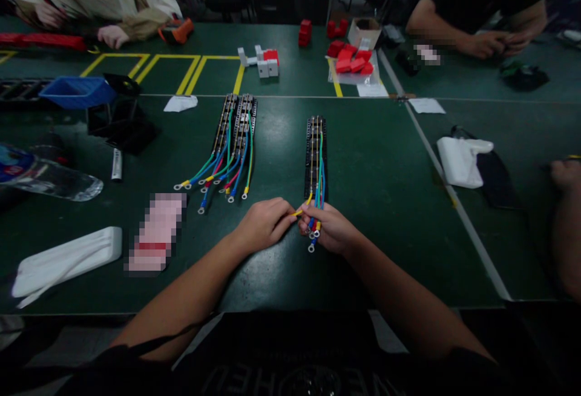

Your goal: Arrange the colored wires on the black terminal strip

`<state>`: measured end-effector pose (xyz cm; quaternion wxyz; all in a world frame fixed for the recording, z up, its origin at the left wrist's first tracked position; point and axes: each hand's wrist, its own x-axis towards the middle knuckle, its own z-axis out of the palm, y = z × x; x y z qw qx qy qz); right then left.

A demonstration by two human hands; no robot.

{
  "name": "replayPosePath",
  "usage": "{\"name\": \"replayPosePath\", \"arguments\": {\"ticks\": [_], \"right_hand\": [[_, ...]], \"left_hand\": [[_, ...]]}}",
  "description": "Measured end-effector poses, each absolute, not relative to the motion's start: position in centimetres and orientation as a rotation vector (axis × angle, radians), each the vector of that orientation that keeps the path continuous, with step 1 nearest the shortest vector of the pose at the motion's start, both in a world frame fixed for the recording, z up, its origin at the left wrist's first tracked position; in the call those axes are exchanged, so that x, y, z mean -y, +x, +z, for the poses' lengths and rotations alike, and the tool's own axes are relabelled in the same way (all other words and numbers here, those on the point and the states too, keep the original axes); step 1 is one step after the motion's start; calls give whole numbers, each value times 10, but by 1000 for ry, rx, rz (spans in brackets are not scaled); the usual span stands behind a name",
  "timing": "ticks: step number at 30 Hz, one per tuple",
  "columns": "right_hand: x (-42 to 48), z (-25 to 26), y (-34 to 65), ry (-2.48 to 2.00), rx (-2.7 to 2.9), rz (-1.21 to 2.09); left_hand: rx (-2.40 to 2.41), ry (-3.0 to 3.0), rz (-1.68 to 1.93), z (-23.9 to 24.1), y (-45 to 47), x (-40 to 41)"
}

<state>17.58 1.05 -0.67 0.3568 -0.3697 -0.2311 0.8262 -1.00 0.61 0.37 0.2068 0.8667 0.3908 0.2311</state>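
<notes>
In front of me a black terminal strip (316,154) lies lengthwise on the green table, with coloured wires (322,169) running down it toward me. My left hand (267,221) pinches the end of a yellow wire (298,212) that bends off to the left of the bundle. Under the strip's near end, my right hand (333,229) is closed round the wires, its thumb by the yellow one. Ring terminals (313,235) in blue, red and yellow sleeves hang below its fingers. Left of these, two similar wired strips (236,120) lie side by side, their ring-ended wires fanned toward me.
On the left are a phone (157,232), a white power bank (68,260), a water bottle (49,172), a marker (117,165) and a blue bin (79,90). Red parts (351,60) lie across the table. Other people sit opposite and at right.
</notes>
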Motion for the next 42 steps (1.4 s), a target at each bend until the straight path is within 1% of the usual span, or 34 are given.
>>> {"name": "replayPosePath", "arguments": {"ticks": [42], "right_hand": [[-10, -7, 177, -939, 621, 2127]], "left_hand": [[-1086, 2396, 643, 4, -10, -7]]}}
